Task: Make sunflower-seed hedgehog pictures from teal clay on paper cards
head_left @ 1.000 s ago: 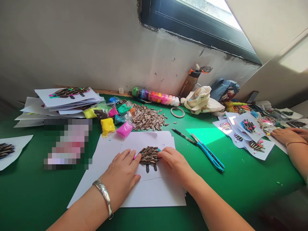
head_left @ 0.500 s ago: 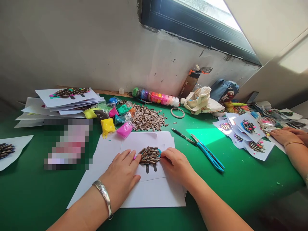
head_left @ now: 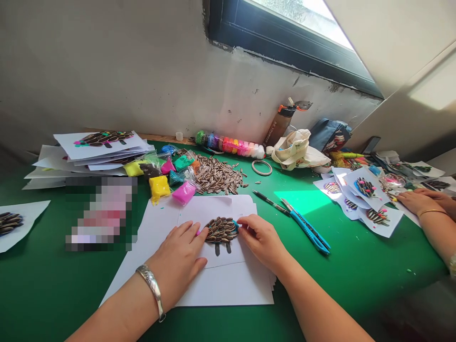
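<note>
A picture made of striped sunflower seeds (head_left: 220, 230), with two dark legs below, lies on white paper (head_left: 228, 287) in front of me. My left hand (head_left: 181, 260) rests flat on the sheet, fingers stretched out, its fingertips at the left end of the seeds beside a bit of pink clay (head_left: 198, 232). At the picture's right end, blue clay (head_left: 235, 226) borders the seeds. My right hand (head_left: 261, 242) has its thumb and forefinger pinched at that blue clay; the other fingers are curled and partly hidden.
Loose sunflower seeds (head_left: 221, 175) and bags of coloured clay (head_left: 160, 187) lie behind the paper. A pen (head_left: 269, 202) and a blue utility knife (head_left: 309, 231) lie to the right. Finished sheets (head_left: 71, 147) are stacked at left. Another person's hand (head_left: 415, 202) is at far right.
My right hand's fingers have lifted slightly and shifted at the blue clay, exposing a little more of it. My left hand stays in place on the paper.
</note>
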The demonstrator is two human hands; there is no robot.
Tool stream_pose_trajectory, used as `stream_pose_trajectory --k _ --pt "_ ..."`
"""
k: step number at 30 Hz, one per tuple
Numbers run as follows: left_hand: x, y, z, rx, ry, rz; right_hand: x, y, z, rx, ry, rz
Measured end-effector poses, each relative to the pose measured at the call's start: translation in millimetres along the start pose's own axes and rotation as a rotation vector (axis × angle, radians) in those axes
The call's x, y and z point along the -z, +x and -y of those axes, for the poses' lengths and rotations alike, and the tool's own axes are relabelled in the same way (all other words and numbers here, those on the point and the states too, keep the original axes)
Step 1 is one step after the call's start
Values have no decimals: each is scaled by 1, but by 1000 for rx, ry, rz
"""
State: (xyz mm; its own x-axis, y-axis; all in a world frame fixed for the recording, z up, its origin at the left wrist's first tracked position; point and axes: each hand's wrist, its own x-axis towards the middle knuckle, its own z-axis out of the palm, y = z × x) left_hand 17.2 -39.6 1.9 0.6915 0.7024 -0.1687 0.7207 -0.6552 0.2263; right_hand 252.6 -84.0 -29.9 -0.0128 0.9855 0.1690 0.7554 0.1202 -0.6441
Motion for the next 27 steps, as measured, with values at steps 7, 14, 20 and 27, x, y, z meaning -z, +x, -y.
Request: stream_pose_trajectory --k 7,14,20,27 --pt "1 0 -1 6 45 45 -2 2 4 17 -15 15" --pt "-3 0 1 6 11 -5 -3 -1 2 79 -17 30" --pt "-4 -2 2 5 -20 -48 -2 0 4 75 -1 14" --pt "-2 -2 2 -3 -28 -40 0 4 -4 21 101 -78"
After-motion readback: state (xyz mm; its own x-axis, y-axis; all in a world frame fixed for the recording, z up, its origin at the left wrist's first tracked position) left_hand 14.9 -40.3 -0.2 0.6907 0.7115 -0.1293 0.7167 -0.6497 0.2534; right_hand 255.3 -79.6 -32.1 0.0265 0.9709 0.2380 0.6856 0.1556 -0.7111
